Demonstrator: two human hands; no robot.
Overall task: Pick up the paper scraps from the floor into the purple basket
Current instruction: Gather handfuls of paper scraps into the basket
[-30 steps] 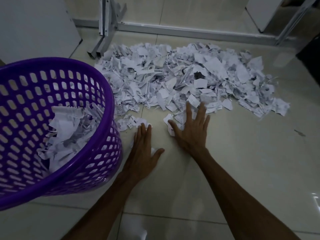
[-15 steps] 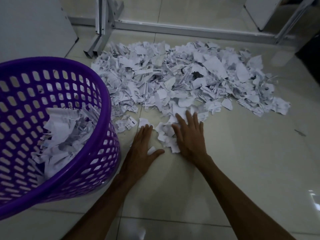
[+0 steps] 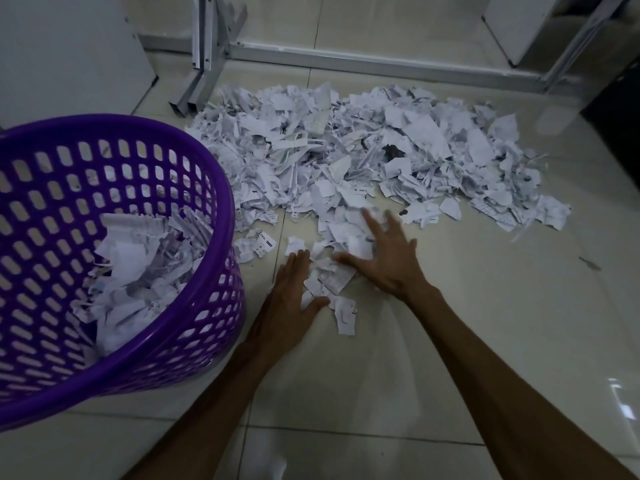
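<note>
An office or storeroom, by the look of it in dim light: glossy pale floor tiles (image 3: 485, 306), the grey metal frame (image 3: 207, 64) of a rack or desk, white cabinet panels (image 3: 69, 46), and a heap of torn printed paper (image 3: 346, 157).

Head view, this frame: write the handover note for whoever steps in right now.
Left hand: flat on the floor, fingers straight, walling a small clump of scraps.
Right hand: fingers spread, motion-blurred, on the clump's other side.
Purple basket: on the left, partly filled with paper.
Done: some scraps binned.
Left: lift this clump, then the big pile beyond the hands.
</note>
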